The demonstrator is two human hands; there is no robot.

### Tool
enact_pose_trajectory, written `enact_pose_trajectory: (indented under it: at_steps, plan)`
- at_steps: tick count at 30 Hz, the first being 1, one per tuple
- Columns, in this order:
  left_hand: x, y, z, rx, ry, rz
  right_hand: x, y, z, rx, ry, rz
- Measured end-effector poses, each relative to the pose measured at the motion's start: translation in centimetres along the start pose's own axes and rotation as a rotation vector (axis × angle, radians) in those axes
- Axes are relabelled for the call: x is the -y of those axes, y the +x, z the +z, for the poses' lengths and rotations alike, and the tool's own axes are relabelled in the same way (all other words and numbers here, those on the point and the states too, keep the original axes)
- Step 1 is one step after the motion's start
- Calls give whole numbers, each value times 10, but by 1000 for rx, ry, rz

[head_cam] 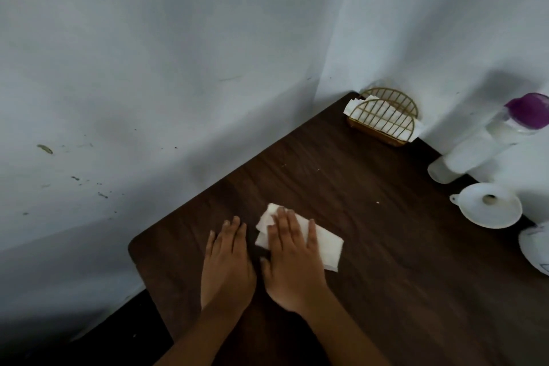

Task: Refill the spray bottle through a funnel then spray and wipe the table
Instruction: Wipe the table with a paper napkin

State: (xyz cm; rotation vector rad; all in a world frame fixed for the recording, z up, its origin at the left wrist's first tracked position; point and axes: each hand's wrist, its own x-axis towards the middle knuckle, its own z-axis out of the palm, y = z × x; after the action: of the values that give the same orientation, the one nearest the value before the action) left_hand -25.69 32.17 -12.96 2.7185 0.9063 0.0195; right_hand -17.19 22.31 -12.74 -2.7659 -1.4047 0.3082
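Nearest the person, both forearms reach in from 6 o'clock over a dark wooden table (386, 291). The left hand (227, 264) lies flat on the bare wood with its fingers straight and close together, holding nothing. Just beside it, toward 3 o'clock, the right hand (292, 258) presses palm-down on a folded white napkin (326, 246). Its fingers are straight and slightly spread, resting on the paper rather than curled round it. The napkin shows beyond the fingertips at 12 o'clock and past the little finger at 3 o'clock. The two hands are close together, but whether they touch cannot be told.

Well apart from the hands, at 3 o'clock on the frame's edge, a rounded white object (537, 246) is cut off, so what it is cannot be told. Just beyond it, a white funnel (475, 211) lies on the table with its wide mouth facing up.

Farther on, at about 2 o'clock from the hands, a tall pale bottle (481, 142) with a purple top (527, 110) stands against the wall (148, 68). Its head is too blurred to read as a sprayer.

Farthest away, in the table's corner at 1 o'clock, a gold wire holder (383, 119) keeps more white napkins upright.
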Motion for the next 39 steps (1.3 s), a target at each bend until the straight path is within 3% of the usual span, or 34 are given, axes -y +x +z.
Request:
enact_pose_trajectory:
  at_steps: [4,7,11,15,20,25,32,39]
  plan:
    - [-1,12,-2,-69,-81,15,-1,44,-13,4,-39,-178]
    - [-2,13,0,-98,-120,21,-12,80,-25,26,-114,-165]
    - [-2,13,2,-16,-89,-40,-52,108,-40,67,-145,52]
    - [0,12,4,-35,-84,-37,-110,78,-42,82,-89,324]
    - [-3,12,4,-74,-73,-16,-89,7,-27,61,45,464]
    - [-4,13,6,-76,-61,-9,-53,6,-19,42,92,425]
    - [-3,12,7,-67,-80,-10,-95,26,-23,20,74,167]
    - [-1,12,8,-48,-108,-28,-100,18,-16,-50,126,253]
